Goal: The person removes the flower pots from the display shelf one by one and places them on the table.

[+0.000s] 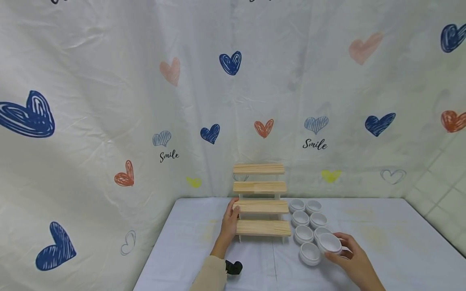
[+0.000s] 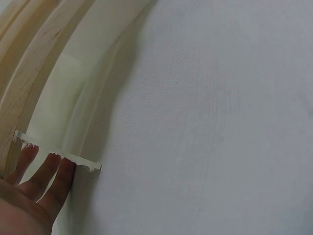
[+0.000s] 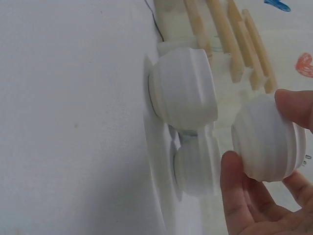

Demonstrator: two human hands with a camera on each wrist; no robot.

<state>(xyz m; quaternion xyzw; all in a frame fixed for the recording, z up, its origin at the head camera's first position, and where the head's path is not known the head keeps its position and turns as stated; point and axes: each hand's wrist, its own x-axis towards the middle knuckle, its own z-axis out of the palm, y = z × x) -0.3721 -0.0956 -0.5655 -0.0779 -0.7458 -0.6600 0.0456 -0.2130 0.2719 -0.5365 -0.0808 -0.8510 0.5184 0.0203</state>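
Head view, stand: the wooden stepped rack point(image 1: 261, 202), four shelves running left to right, sits at the table's point(image 1: 382, 238) back, up and left of the bowls
Head view, bowls: seven white bowls, six in two columns just right of the rack, the seventh held bowl point(image 1: 329, 242) lifted at the near end
Head view, hands: left hand point(image 1: 231, 220) rests on the rack's left end; right hand point(image 1: 351, 258) is farther from the rack

Left wrist view: straight fingers point(image 2: 43, 177) rest against the rack's white foot point(image 2: 58, 154)

Right wrist view: thumb and fingers pinch the bowl point(image 3: 268, 137) clear of the two bowls beside it; shelves lie beyond
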